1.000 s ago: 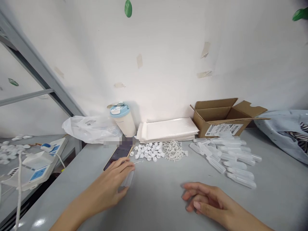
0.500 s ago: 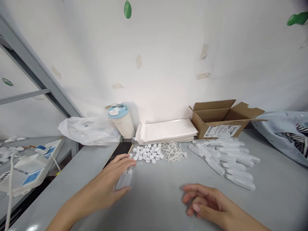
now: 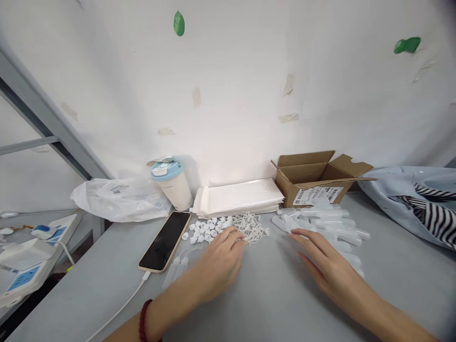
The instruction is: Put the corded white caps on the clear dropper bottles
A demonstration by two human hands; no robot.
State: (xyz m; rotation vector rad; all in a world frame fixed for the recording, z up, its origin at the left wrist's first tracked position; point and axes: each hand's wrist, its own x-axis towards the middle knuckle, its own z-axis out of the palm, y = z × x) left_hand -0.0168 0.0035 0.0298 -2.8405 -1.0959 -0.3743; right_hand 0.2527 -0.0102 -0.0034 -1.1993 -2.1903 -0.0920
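My left hand (image 3: pixel 219 263), with a dark red beaded bracelet on its wrist, reaches over the near edge of a pile of thin white cords (image 3: pixel 251 228). Its fingers are bent but slightly apart, its thumb is hidden, and no held thing shows. Small white caps (image 3: pixel 206 230) lie heaped just left of the cords. Over the left edge of several clear plastic tubes (image 3: pixel 335 223) hovers my right hand (image 3: pixel 320 261), open, thumb apart from the fingers. Two tubes with cords attached (image 3: pixel 176 270) lie behind my left forearm, partly covered.
A phone (image 3: pixel 166 242) on a charging cable lies at left, before a blue-lidded cup (image 3: pixel 173 187) and a plastic bag (image 3: pixel 121 202). Along the wall stand flat white packets (image 3: pixel 242 197) and an open cardboard box (image 3: pixel 309 183). Light blue fabric (image 3: pixel 388 194) lies right; a power strip (image 3: pixel 28 275) sits far left.
My left hand has moved right, away from the two corded tubes to the cord pile, uncovering the phone. My right hand has moved forward to the clear tubes and its fingers have straightened.
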